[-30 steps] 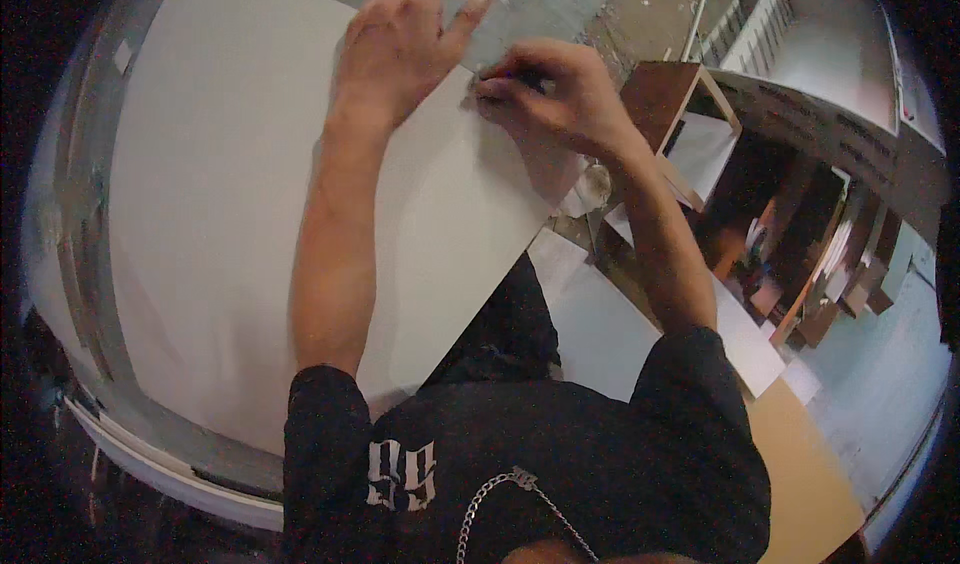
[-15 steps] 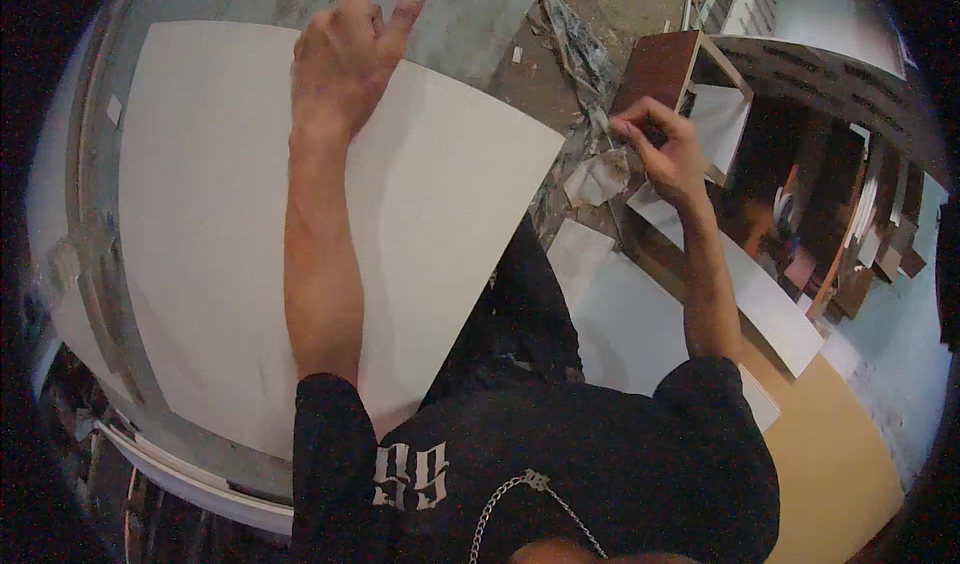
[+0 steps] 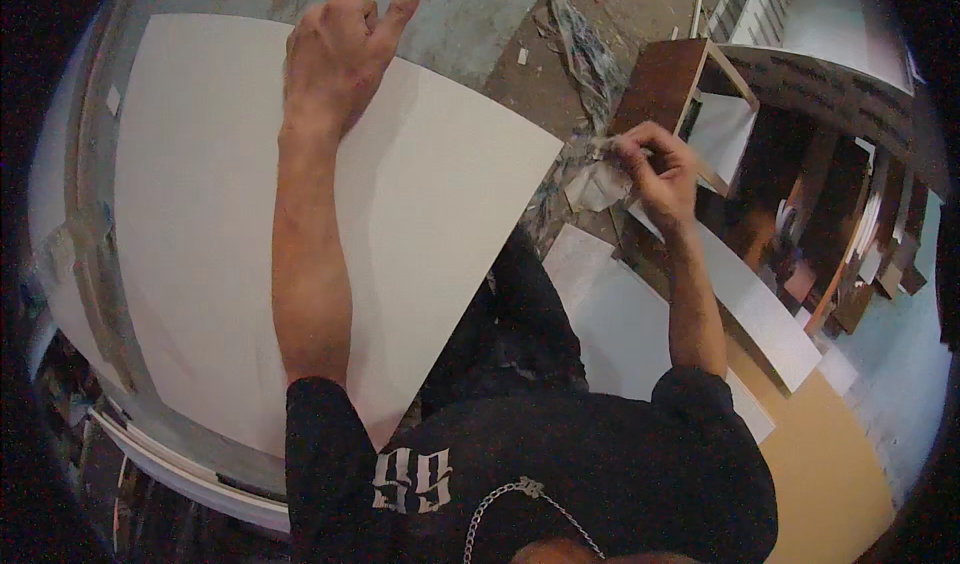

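A large white panel [image 3: 230, 234] lies in front of me on the left. My left hand [image 3: 340, 54] is over its far edge, the forearm crossing the board. Its fingers are loosely curled, the thumb stretched out and a gap between thumb and forefinger; nothing shows in them. Beyond the panel's right corner, my right hand [image 3: 662, 169] is raised with thumb and forefinger pressed together. What they pinch, if anything, is too blurred to tell. Crumpled clear plastic sheeting [image 3: 585, 59] lies on the floor past the right hand.
A brown open-sided cabinet box [image 3: 655, 84] stands at the far right. Close by my right forearm are a narrow white board [image 3: 765, 319], a pale panel [image 3: 620, 309] and a tan sheet [image 3: 835, 454]. Offcuts [image 3: 885, 254] are stacked further right. Scraps litter the floor.
My right hand has come slightly nearer to me, its fingers still pinched. My left hand has shifted a little to the left. The panel looks unmoved apart from a slight view shift.
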A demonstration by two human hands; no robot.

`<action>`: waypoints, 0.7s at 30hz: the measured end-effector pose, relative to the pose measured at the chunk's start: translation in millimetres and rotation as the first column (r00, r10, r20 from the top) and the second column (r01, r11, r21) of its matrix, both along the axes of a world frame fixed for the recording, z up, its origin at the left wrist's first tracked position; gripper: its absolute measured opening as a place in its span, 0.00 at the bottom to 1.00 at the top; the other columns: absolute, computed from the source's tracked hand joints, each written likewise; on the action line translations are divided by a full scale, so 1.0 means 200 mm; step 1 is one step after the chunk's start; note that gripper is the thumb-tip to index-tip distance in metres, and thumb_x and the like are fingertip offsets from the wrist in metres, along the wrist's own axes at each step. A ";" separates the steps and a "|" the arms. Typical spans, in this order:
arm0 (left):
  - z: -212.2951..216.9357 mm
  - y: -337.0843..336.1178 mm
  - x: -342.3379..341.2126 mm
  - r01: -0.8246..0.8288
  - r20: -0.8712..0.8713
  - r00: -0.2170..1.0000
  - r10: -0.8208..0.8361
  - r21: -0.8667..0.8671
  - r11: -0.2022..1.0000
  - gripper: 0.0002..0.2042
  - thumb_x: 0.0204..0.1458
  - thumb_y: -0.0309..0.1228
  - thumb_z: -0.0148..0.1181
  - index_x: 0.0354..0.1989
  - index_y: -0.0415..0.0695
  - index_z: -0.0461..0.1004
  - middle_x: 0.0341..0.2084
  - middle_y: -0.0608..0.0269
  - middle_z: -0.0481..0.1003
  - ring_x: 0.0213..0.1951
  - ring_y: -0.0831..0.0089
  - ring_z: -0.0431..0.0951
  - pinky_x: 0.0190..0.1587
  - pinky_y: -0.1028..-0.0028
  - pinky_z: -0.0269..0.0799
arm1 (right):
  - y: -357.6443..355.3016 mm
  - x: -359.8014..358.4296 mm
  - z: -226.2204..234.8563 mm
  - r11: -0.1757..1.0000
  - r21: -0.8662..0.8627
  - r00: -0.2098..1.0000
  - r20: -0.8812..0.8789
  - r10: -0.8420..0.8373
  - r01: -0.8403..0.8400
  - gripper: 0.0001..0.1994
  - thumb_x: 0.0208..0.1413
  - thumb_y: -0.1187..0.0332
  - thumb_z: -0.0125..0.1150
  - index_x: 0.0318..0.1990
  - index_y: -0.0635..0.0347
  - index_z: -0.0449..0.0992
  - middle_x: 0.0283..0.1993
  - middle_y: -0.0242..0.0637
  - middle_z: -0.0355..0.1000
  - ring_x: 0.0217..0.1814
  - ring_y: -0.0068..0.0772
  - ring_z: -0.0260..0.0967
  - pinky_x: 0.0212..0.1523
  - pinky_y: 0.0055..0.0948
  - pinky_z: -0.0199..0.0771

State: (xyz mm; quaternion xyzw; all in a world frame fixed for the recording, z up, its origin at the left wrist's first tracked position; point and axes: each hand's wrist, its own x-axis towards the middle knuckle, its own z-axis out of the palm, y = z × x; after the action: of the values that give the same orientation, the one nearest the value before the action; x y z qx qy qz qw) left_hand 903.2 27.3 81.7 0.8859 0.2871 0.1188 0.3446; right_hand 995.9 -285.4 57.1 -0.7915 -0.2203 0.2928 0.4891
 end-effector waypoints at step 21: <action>0.05 0.01 0.03 -0.087 -0.133 0.988 0.076 -0.083 0.993 0.18 0.58 0.46 0.56 0.34 0.41 0.69 0.09 0.62 0.63 0.15 0.73 0.63 0.23 0.69 0.62 | 0.49 -0.02 -0.02 0.967 0.054 0.968 0.025 0.248 -0.249 0.06 0.49 0.76 0.66 0.27 0.66 0.74 0.23 0.36 0.73 0.25 0.20 0.67 0.28 0.23 0.66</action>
State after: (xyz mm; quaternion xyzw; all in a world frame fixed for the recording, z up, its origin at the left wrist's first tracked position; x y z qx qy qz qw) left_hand 910.1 28.5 91.8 0.8631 0.3498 0.0620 0.3590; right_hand 992.8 -188.3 53.2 -0.7460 -0.3306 0.3382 0.4688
